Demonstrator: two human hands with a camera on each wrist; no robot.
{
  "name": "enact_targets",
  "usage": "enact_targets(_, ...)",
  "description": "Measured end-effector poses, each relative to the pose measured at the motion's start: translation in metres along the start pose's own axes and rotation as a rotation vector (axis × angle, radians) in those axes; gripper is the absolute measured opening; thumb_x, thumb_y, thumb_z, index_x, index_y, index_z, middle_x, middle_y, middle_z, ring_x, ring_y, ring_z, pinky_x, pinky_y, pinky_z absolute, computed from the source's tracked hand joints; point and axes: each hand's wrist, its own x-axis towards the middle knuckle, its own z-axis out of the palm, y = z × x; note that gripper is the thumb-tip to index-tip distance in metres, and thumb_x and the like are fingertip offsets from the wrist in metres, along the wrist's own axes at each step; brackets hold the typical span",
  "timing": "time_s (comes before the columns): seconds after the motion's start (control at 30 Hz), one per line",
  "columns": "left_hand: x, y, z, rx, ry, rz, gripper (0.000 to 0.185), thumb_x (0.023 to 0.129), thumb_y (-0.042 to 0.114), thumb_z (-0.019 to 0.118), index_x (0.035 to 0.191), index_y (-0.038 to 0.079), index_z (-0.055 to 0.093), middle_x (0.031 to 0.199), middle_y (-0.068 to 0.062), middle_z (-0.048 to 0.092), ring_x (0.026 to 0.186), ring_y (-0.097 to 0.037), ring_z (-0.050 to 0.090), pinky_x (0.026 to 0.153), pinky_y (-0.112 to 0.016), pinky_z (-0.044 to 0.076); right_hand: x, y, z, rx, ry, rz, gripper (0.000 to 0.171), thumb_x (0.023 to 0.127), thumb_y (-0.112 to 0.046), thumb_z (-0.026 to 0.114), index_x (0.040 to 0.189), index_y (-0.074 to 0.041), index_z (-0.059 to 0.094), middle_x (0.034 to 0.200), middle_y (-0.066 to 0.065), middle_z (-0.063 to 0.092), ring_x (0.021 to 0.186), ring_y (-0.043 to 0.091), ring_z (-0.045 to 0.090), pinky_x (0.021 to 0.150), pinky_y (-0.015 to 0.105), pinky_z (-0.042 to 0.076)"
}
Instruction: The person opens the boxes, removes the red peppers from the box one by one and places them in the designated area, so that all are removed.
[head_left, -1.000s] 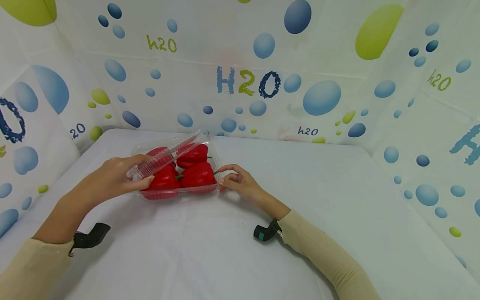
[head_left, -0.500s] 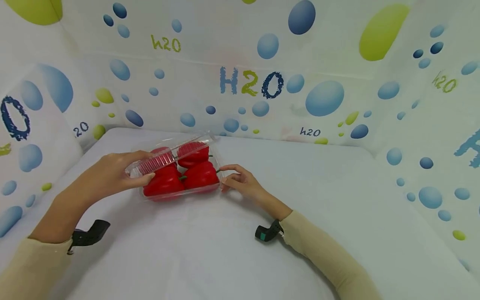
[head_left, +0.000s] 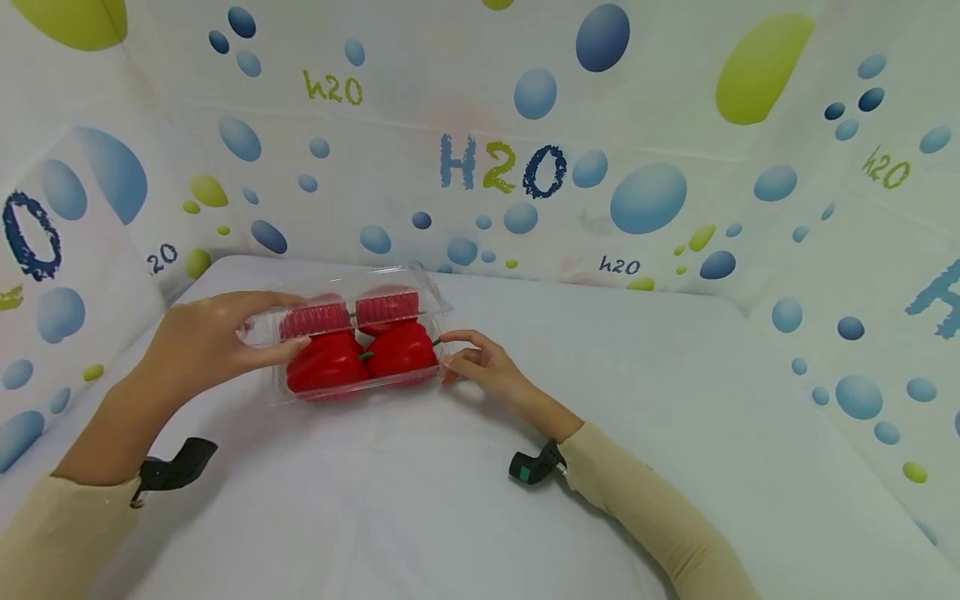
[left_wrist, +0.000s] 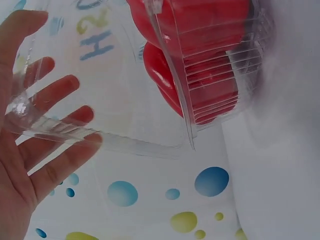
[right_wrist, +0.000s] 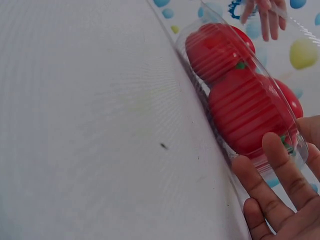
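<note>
resting on the white-covered desk [head_left: 465, 500], near its far left part, the clear plastic clamshell box [head_left: 352, 392] holds red bell peppers [head_left: 363, 358] packed side by side. the left hand [head_left: 202, 342] takes the hinged lid [head_left: 345, 312] at its free edge, thumb under and fingers [left_wrist: 50, 130] over the ribbed plastic, with the lid tilted partly above the peppers. the right hand [head_left: 480, 367] has its fingers curled against the box's right end, fingertips [right_wrist: 280, 170] pressing the thin wall just beside the nearest pepper; its grip is a light brace more than a clasp.

judging by its look, the box is thin and springy: it will flex and crackle under pressure, and a hard squeeze could dent it. the smooth plastic seems slippery, so the stiffer rim is likely the best place to take hold. the peppers give it some weight, so lifting by the lid alone would likely strain the hinge.
</note>
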Motion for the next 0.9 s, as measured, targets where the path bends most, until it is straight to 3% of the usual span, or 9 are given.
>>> enact_targets(0.13, 0.000, -0.003, 0.000, -0.009, 0.076, -0.025, 0.055, 0.072, 0.043, 0.081, 0.119, 0.015, 0.070, 0.100, -0.014, 0.074, 0.074, -0.031, 0.067, 0.053, -0.038, 0.054, 0.000, 0.001, 0.000, -0.017, 0.009, -0.006, 0.037, 0.098, -0.007, 0.057, 0.135, -0.005, 0.051, 0.098, 0.027, 0.067, 0.087, 0.035, 0.069, 0.090, 0.040, 0.055)
enact_targets(0.23, 0.001, -0.004, -0.001, -0.021, 0.111, -0.044, 0.059, 0.076, 0.048, 0.078, 0.124, 0.014, 0.067, 0.105, -0.014, 0.073, 0.075, -0.032, 0.067, 0.053, -0.024, 0.051, -0.001, 0.001, -0.001, -0.026, 0.009, -0.013, 0.037, 0.098, -0.008, 0.057, 0.135, -0.006, 0.051, 0.098, 0.028, 0.066, 0.087, 0.037, 0.069, 0.089, 0.041, 0.055)
enact_targets(0.33, 0.003, -0.003, -0.002, -0.033, 0.130, -0.086, 0.068, 0.073, 0.036, 0.082, 0.132, 0.013, 0.060, 0.115, -0.013, 0.070, 0.081, -0.034, 0.068, 0.062, -0.010, 0.045, -0.001, 0.001, -0.001, -0.037, 0.006, -0.018, 0.037, 0.098, -0.008, 0.056, 0.135, -0.006, 0.051, 0.098, 0.028, 0.066, 0.088, 0.037, 0.068, 0.088, 0.041, 0.055)
enact_targets(0.4, 0.003, -0.001, -0.002, -0.054, 0.126, -0.139, 0.079, 0.068, 0.023, 0.085, 0.139, 0.014, 0.053, 0.124, -0.015, 0.065, 0.088, -0.038, 0.066, 0.069, -0.017, 0.053, -0.001, 0.001, -0.001, -0.043, 0.006, -0.018, 0.037, 0.098, -0.007, 0.056, 0.135, -0.006, 0.051, 0.098, 0.027, 0.066, 0.087, 0.035, 0.069, 0.088, 0.040, 0.056)
enact_targets(0.47, 0.003, 0.000, -0.003, -0.079, 0.105, -0.200, 0.093, 0.066, 0.015, 0.086, 0.147, 0.016, 0.042, 0.135, -0.017, 0.057, 0.101, -0.041, 0.062, 0.078, -0.037, 0.058, -0.001, 0.002, -0.001, -0.042, 0.006, -0.022, 0.037, 0.098, -0.007, 0.056, 0.135, -0.006, 0.051, 0.096, 0.025, 0.067, 0.086, 0.033, 0.069, 0.087, 0.039, 0.056)
enact_targets(0.53, 0.003, 0.001, -0.003, -0.107, 0.078, -0.247, 0.103, 0.066, 0.012, 0.086, 0.152, 0.018, 0.029, 0.145, -0.018, 0.046, 0.116, -0.042, 0.054, 0.080, -0.061, 0.052, 0.000, 0.003, -0.001, -0.038, 0.008, -0.024, 0.037, 0.098, -0.007, 0.056, 0.135, -0.006, 0.051, 0.095, 0.024, 0.067, 0.085, 0.032, 0.069, 0.087, 0.039, 0.056)
enact_targets(0.57, 0.003, 0.000, -0.004, -0.120, 0.067, -0.258, 0.107, 0.066, 0.010, 0.085, 0.154, 0.018, 0.024, 0.149, -0.018, 0.040, 0.124, -0.042, 0.048, 0.082, -0.066, 0.048, 0.000, 0.003, -0.001, -0.035, 0.008, -0.027, 0.037, 0.098, -0.006, 0.056, 0.135, -0.005, 0.051, 0.094, 0.023, 0.068, 0.084, 0.031, 0.069, 0.087, 0.039, 0.056)
enact_targets(0.73, 0.003, -0.006, -0.003, -0.120, 0.071, -0.257, 0.111, 0.065, 0.010, 0.082, 0.154, 0.016, 0.015, 0.160, -0.010, 0.015, 0.146, -0.030, 0.021, 0.097, -0.067, 0.037, 0.001, 0.003, -0.001, -0.038, 0.010, -0.034, 0.037, 0.098, -0.006, 0.056, 0.135, -0.004, 0.051, 0.090, 0.016, 0.069, 0.082, 0.027, 0.070, 0.086, 0.037, 0.056)
enact_targets(0.9, 0.001, -0.012, 0.000, -0.096, 0.073, -0.287, 0.111, 0.066, 0.013, 0.083, 0.154, 0.015, 0.016, 0.162, -0.009, 0.012, 0.148, -0.027, 0.015, 0.101, -0.067, 0.034, 0.000, 0.002, -0.001, -0.045, 0.012, -0.032, 0.037, 0.098, -0.006, 0.056, 0.135, -0.005, 0.051, 0.090, 0.016, 0.069, 0.082, 0.025, 0.070, 0.086, 0.037, 0.056)
